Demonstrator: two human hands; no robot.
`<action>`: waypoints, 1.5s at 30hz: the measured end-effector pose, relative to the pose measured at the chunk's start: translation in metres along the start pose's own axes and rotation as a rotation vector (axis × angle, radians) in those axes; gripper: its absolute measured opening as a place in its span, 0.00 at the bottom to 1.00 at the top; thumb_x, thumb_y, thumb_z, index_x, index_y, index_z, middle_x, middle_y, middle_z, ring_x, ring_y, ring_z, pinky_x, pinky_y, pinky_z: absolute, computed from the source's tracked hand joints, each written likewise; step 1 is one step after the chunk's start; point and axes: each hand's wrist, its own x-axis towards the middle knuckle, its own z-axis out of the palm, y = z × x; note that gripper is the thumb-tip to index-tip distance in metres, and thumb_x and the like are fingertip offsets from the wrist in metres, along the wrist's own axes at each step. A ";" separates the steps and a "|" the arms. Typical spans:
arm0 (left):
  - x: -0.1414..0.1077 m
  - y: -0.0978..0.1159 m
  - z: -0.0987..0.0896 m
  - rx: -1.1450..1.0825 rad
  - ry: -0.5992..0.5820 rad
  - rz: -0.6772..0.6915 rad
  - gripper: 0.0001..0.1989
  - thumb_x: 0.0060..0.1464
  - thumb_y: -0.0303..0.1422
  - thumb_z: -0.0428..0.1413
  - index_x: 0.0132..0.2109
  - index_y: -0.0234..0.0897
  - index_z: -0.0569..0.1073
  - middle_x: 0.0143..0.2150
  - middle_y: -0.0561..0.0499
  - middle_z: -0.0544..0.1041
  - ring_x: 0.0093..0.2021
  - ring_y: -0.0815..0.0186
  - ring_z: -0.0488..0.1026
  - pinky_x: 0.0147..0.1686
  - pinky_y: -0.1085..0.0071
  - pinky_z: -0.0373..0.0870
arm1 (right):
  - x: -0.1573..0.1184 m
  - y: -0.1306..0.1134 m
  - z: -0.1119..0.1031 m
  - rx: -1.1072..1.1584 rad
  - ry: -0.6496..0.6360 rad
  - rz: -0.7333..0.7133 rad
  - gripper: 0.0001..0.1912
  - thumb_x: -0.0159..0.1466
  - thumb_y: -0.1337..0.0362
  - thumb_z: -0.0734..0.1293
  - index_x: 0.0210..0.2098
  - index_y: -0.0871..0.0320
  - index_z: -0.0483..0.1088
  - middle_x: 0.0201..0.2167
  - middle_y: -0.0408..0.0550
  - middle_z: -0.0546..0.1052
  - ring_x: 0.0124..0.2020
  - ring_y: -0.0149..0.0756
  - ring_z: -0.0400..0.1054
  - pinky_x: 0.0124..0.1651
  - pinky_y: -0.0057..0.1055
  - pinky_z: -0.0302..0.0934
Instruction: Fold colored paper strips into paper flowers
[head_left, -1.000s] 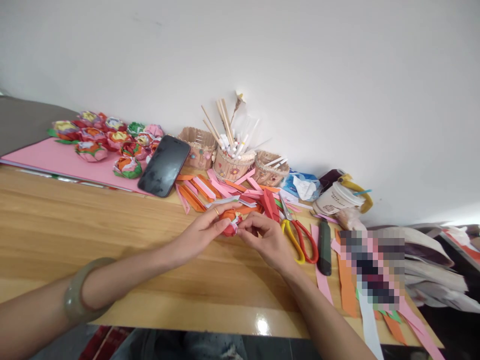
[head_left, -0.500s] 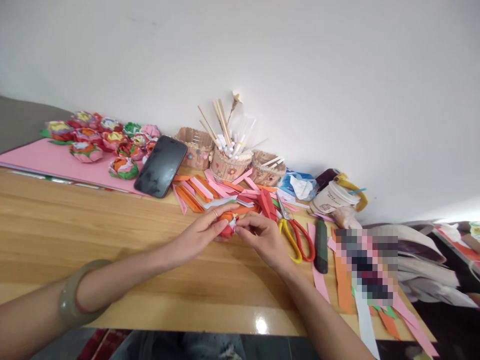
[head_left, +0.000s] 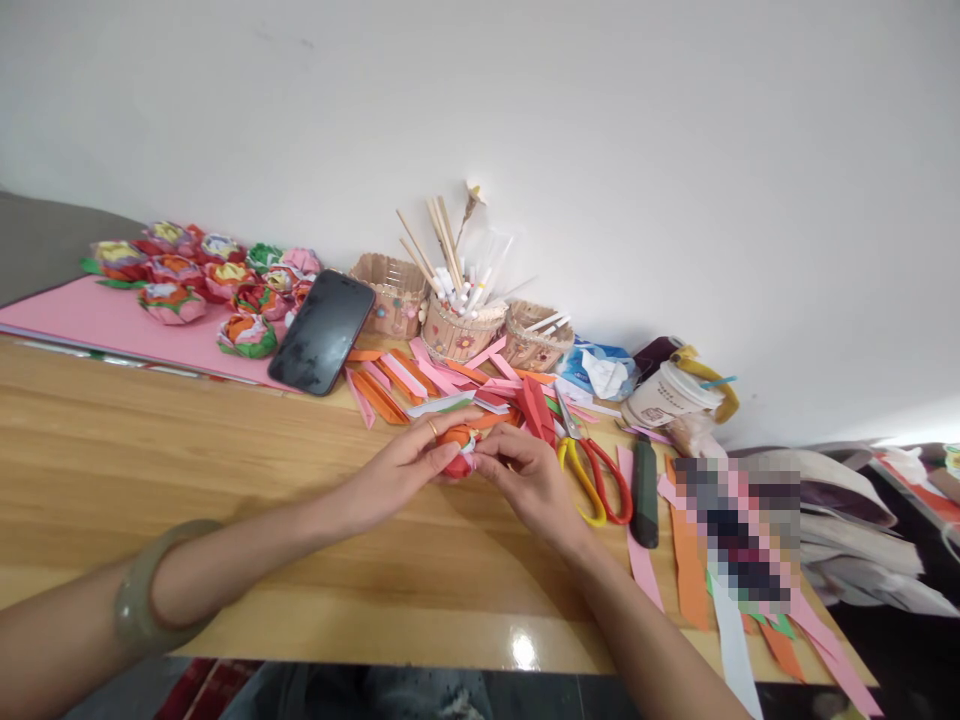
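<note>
Between my two hands is a small folded paper flower (head_left: 456,456) in orange, red and white, held just above the wooden table. My left hand (head_left: 409,452) grips it from the left, thumb in front and fingers behind. My right hand (head_left: 523,468) pinches its right edge between thumb and bent fingers. Folded paper strips (head_left: 397,385) in pink, orange and white lie right behind my hands. To the right of my right hand rest scissors (head_left: 592,480) with one yellow and one red handle, and a dark green cutter (head_left: 644,492).
Finished paper flowers (head_left: 176,304) sit on a pink board (head_left: 90,325) at the left, a phone (head_left: 322,332) on its edge. Small craft baskets (head_left: 463,330) with sticks and pens stand along the wall. A lidded cup (head_left: 667,393) and long paper strips (head_left: 686,560) occupy the right side.
The flower has turned slightly in my fingers, and more of its orange and red side shows. Both hands stay in almost the same place.
</note>
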 end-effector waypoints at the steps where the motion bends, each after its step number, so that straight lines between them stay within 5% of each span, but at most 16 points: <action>1: 0.000 -0.001 0.000 0.020 0.019 -0.005 0.19 0.58 0.39 0.48 0.55 0.44 0.67 0.60 0.48 0.65 0.61 0.59 0.58 0.61 0.58 0.53 | 0.000 -0.001 0.000 -0.014 -0.005 -0.002 0.13 0.62 0.58 0.64 0.27 0.59 0.75 0.24 0.45 0.70 0.27 0.31 0.63 0.31 0.28 0.57; 7: 0.002 -0.004 -0.002 0.086 0.072 -0.010 0.19 0.57 0.40 0.49 0.54 0.43 0.68 0.61 0.48 0.64 0.62 0.59 0.58 0.62 0.58 0.49 | 0.000 -0.002 -0.002 -0.048 -0.032 -0.002 0.10 0.63 0.63 0.63 0.32 0.58 0.76 0.27 0.46 0.71 0.29 0.31 0.64 0.32 0.28 0.58; 19: 0.003 -0.006 -0.001 0.125 0.012 0.001 0.19 0.57 0.40 0.49 0.54 0.42 0.69 0.59 0.47 0.67 0.61 0.58 0.59 0.62 0.55 0.49 | 0.002 0.008 -0.001 0.280 -0.006 0.223 0.08 0.49 0.58 0.73 0.24 0.57 0.78 0.23 0.43 0.72 0.26 0.30 0.65 0.31 0.28 0.60; 31: 0.002 -0.004 0.000 0.055 -0.006 0.000 0.18 0.56 0.39 0.50 0.52 0.41 0.70 0.58 0.47 0.67 0.61 0.57 0.59 0.62 0.57 0.51 | 0.002 0.006 0.004 0.292 0.038 0.328 0.10 0.46 0.62 0.75 0.18 0.60 0.72 0.21 0.40 0.67 0.24 0.27 0.59 0.28 0.27 0.53; 38: -0.001 -0.002 0.006 -0.264 0.008 -0.120 0.21 0.57 0.41 0.49 0.57 0.47 0.63 0.63 0.48 0.58 0.53 0.57 0.66 0.45 0.61 0.72 | -0.002 -0.003 0.006 0.036 0.171 0.125 0.05 0.54 0.65 0.69 0.24 0.60 0.74 0.22 0.43 0.69 0.22 0.27 0.59 0.24 0.26 0.55; 45: -0.002 -0.008 0.008 -0.390 0.096 -0.069 0.19 0.57 0.39 0.51 0.56 0.48 0.64 0.61 0.51 0.60 0.59 0.58 0.60 0.51 0.64 0.67 | -0.010 -0.002 0.011 -0.456 0.444 -0.325 0.08 0.60 0.71 0.63 0.34 0.60 0.75 0.23 0.44 0.70 0.21 0.27 0.62 0.23 0.24 0.59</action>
